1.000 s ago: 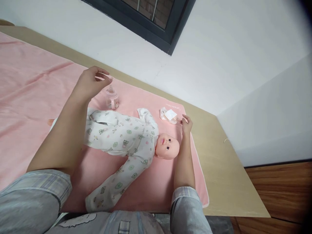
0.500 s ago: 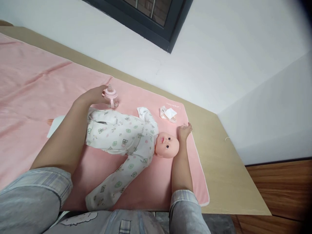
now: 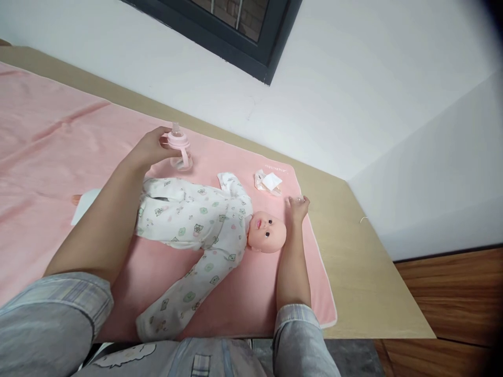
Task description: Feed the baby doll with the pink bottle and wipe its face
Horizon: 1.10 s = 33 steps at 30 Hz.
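Observation:
My left hand (image 3: 151, 147) is closed on a pink-collared baby bottle (image 3: 181, 152) with a clear spout and pink side handles. The bottle is nearly upright over the blanket, by the doll's legs. In my right hand (image 3: 299, 210), a small clear piece (image 3: 300, 199), which looks like a bottle cap, is pinched between the fingertips, just beyond the doll's head. Between my arms lies a baby doll (image 3: 268, 232) on its back, wearing a white printed romper (image 3: 208, 209). My left forearm crosses over its lower legs.
The pink blanket (image 3: 236, 293) covers much of the tan board (image 3: 353, 272). Near its far right corner lies a clear packet with a white square (image 3: 272, 181) on top. A white wall (image 3: 334, 104) and a dark window frame (image 3: 259, 60) stand behind the board.
The bottle has come more upright in my left hand, with its spout higher. My right fingers have lifted slightly with the clear piece. The view has shifted a little.

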Motion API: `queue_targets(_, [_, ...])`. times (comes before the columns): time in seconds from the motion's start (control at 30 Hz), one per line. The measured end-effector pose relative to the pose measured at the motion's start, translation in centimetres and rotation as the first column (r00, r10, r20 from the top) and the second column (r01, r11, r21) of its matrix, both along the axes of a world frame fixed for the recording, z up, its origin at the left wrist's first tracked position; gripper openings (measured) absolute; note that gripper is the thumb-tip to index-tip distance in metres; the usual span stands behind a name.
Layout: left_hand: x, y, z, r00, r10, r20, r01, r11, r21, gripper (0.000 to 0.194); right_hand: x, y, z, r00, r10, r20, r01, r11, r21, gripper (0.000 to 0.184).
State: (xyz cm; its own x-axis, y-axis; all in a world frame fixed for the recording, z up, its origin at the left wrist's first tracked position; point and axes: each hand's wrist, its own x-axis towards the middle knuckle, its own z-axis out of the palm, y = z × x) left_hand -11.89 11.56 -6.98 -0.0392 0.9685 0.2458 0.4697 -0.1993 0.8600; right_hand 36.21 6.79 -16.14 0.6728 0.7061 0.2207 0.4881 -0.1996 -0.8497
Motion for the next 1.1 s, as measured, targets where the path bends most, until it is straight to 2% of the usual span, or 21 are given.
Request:
queue_targets(0.13, [2.4,-1.6,2.0,0.963,-0.159,0.219,0.14,0.985,0.1,0.083,-0.1,-0.3,2.3,0.992,0.083,-0.091,-0.068,0.985,0.158,0.071])
queue_targets(0.27, [6.2,-3.9,3.9,0.93,-0.273,0.247,0.238,0.957,0.165,0.076,-0.8,-1.6,6.7,0.962,0.253,-0.106,-0.2,0.91,0.362,0.07])
queue_targets(0.33, [8.1,-5.3,4.6,0.933,-0.303,0.194,0.263,0.942,0.209,0.067,-1.8,-2.8,9.4,0.943,0.325,-0.076,-0.262,0.861,0.436,0.069])
queue_targets(0.43, [10.4,-7.6,5.3,0.952,-0.306,0.004,0.29,0.906,0.307,0.06,-4.4,-5.1,12.9,0.889,0.457,0.018,-0.404,0.766,0.499,0.068])
queue_targets(0.53, [12.2,-9.7,5.6,0.945,-0.267,-0.191,0.318,0.89,0.327,0.063,-7.9,-7.3,15.1,0.789,0.606,0.103,-0.568,0.656,0.497,0.072])
queue_targets(0.63, [13.5,-11.1,5.5,0.909,-0.266,-0.32,0.368,0.874,0.317,0.067,-11.4,-8.7,15.6,0.714,0.678,0.175,-0.662,0.574,0.482,0.074])
queue_targets(0.73, [14.4,-11.8,5.2,0.887,-0.264,-0.378,0.397,0.855,0.333,0.068,-13.7,-9.3,15.3,0.656,0.713,0.248,-0.733,0.524,0.432,0.072])
queue_targets(0.93, [14.9,-12.6,5.0,0.89,-0.217,-0.401,0.366,0.864,0.346,0.065,-15.4,-9.7,14.8,0.578,0.75,0.322,-0.816,0.517,0.259,0.062])
queue_targets(1.1, [15.0,-12.9,5.0,0.89,-0.203,-0.409,0.364,0.857,0.365,0.064,-16.0,-9.9,14.5,0.558,0.775,0.297,-0.83,0.51,0.226,0.078])
